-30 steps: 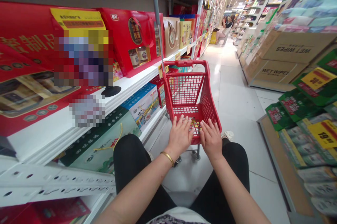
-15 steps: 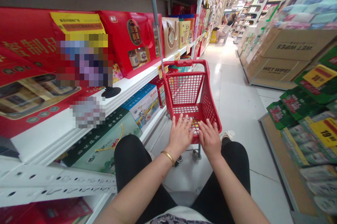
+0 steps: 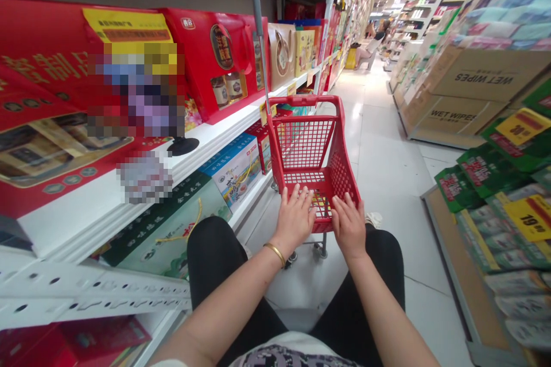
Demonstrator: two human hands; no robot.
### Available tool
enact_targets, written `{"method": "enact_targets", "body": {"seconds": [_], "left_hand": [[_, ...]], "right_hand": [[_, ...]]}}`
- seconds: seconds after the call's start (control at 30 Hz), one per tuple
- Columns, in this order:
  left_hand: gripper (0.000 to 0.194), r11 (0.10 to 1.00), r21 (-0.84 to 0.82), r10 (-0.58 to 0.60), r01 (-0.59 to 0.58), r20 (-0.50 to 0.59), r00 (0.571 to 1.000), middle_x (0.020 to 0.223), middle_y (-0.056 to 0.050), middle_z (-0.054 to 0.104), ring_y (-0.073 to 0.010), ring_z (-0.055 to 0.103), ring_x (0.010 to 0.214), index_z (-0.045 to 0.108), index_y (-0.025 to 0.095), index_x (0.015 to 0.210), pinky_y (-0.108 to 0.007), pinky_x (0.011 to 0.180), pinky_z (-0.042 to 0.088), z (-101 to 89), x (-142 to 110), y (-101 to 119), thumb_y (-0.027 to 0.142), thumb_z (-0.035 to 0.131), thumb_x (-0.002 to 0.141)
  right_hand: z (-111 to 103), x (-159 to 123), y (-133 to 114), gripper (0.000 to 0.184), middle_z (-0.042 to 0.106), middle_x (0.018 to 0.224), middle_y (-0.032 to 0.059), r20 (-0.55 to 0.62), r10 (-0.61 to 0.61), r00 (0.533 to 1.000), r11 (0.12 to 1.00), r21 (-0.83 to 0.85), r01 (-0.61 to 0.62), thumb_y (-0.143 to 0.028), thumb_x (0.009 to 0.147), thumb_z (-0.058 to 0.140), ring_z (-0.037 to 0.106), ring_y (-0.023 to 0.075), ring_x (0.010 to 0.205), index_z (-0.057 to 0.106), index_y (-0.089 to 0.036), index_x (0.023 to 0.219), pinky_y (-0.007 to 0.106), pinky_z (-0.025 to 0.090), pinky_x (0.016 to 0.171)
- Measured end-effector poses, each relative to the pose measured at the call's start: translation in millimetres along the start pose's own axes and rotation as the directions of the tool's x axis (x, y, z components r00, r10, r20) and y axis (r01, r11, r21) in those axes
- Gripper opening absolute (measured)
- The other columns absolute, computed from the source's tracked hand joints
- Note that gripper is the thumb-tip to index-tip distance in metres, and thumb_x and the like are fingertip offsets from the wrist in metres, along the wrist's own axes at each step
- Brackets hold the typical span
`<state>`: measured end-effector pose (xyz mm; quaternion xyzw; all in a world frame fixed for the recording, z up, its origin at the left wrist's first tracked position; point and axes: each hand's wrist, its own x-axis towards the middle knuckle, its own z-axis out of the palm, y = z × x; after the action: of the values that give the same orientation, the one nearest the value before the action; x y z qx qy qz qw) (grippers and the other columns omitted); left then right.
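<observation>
Right hand (image 3: pixel 349 222) has edged outward in my remote view since half a second ago; left hand (image 3: pixel 295 217) stays put. Both spread straight fingers over the near end of a red cart (image 3: pixel 328 178), contact I cannot tell. It stands beside the shelf (image 3: pixel 215 138), long axis down the aisle (image 3: pixel 371 154), taller end pointing away.

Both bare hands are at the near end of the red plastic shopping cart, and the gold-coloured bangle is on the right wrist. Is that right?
Only the side is wrong: the head view shows the gold-coloured bangle on the left wrist. The rest stands.
</observation>
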<state>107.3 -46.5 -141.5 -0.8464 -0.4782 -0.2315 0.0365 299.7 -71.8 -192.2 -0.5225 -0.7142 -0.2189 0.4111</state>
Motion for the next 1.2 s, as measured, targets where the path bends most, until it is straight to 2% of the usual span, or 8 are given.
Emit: {"method": "enact_targets", "body": {"seconds": [0.1, 0.2, 0.33, 0.4, 0.67, 0.8, 0.97, 1.2], "left_hand": [[0.049, 1.000, 0.007, 0.004, -0.004, 0.001, 1.000, 0.155, -0.011, 0.052, -0.0297, 0.032, 0.154, 0.057, 0.016, 0.146, -0.059, 0.128, 0.015, -1.5, -4, -5, 0.040, 0.038, 0.107], [0.046, 1.000, 0.000, 0.031, -0.031, 0.006, 1.000, 0.154, -0.011, 0.054, -0.0297, 0.033, 0.153, 0.061, 0.016, 0.142, -0.059, 0.128, 0.016, -4.1, -7, -10, 0.033, 0.039, 0.105], [0.048, 0.999, -0.008, 0.034, -0.034, 0.019, 0.999, 0.155, -0.011, 0.053, -0.0286, 0.033, 0.153, 0.059, 0.013, 0.143, -0.057, 0.130, 0.013, -4.5, -6, -11, 0.028, 0.042, 0.100], [0.050, 1.000, -0.005, 0.018, -0.018, 0.024, 1.000, 0.155, -0.012, 0.051, -0.0288, 0.033, 0.153, 0.058, 0.010, 0.144, -0.057, 0.130, 0.011, -3.2, -5, -9, 0.027, 0.043, 0.099], [0.050, 1.000, 0.006, 0.007, -0.007, 0.045, 0.999, 0.153, -0.013, 0.055, -0.0295, 0.036, 0.151, 0.062, 0.010, 0.139, -0.055, 0.130, 0.012, -4.9, -8, -15, 0.027, 0.049, 0.094], [0.045, 1.000, -0.013, 0.021, -0.020, 0.040, 0.999, 0.152, -0.011, 0.056, -0.0293, 0.039, 0.150, 0.066, 0.014, 0.133, -0.057, 0.129, 0.016, -10.3, -13, -20, 0.023, 0.050, 0.092], [0.037, 0.998, -0.054, 0.026, -0.024, 0.038, 0.999, 0.154, -0.005, 0.054, -0.0290, 0.044, 0.147, 0.075, 0.023, 0.115, -0.061, 0.128, 0.016, -17.3, -19, -27, 0.017, 0.051, 0.088], [0.045, 0.988, -0.130, 0.087, -0.080, 0.048, 0.995, 0.157, -0.006, 0.051, -0.0271, 0.043, 0.148, 0.074, 0.023, 0.123, -0.060, 0.128, 0.014, -27.8, -36, -63, 0.012, 0.052, 0.085]], "right_hand": [[3, 3, -18, 0.050, 0.071, 0.132, 0.0089, 0.048, -0.103, 0.993, 0.993, 0.056, 0.101, -0.017, 0.098, 0.059, 0.054, 0.0268, 0.139, 0.051, -0.022, 0.147, 0.056, 0.033, 0.125], [-1, 5, -12, 0.049, 0.071, 0.131, 0.0080, 0.092, -0.155, 0.984, 0.985, 0.088, 0.147, -0.018, 0.099, 0.059, 0.057, 0.0243, 0.137, 0.052, -0.023, 0.147, 0.053, 0.034, 0.125], [-11, 1, 21, 0.043, 0.073, 0.128, 0.0092, 0.049, -0.052, 0.997, 0.998, 0.037, 0.051, -0.019, 0.100, 0.057, 0.057, 0.0260, 0.137, 0.056, -0.022, 0.143, 0.057, 0.032, 0.125], [-11, 0, 26, 0.040, 0.073, 0.126, 0.0104, 0.011, 0.001, 1.000, 1.000, 0.014, -0.001, -0.019, 0.100, 0.056, 0.057, 0.0275, 0.137, 0.058, -0.020, 0.140, 0.059, 0.032, 0.124], [7, 3, -43, 0.043, 0.073, 0.125, 0.0085, 0.049, -0.067, 0.997, 0.991, 0.115, 0.061, -0.017, 0.099, 0.058, 0.055, 0.0260, 0.139, 0.056, -0.021, 0.142, 0.057, 0.032, 0.125], [-2, -1, -29, 0.045, 0.073, 0.127, 0.0077, 0.072, -0.122, 0.990, 0.987, 0.110, 0.113, -0.017, 0.099, 0.060, 0.057, 0.0242, 0.136, 0.054, -0.022, 0.144, 0.054, 0.032, 0.126], [-14, -7, -10, 0.043, 0.072, 0.128, 0.0079, 0.070, -0.031, 0.997, 0.996, 0.089, 0.025, -0.017, 0.100, 0.056, 0.057, 0.0250, 0.137, 0.055, -0.023, 0.143, 0.056, 0.033, 0.125], [-6, -8, -69, 0.030, 0.075, 0.119, 0.0085, 0.132, -0.022, 0.991, 0.994, 0.109, 0.007, -0.018, 0.101, 0.056, 0.063, 0.0249, 0.130, 0.064, -0.019, 0.130, 0.056, 0.036, 0.123]]}}
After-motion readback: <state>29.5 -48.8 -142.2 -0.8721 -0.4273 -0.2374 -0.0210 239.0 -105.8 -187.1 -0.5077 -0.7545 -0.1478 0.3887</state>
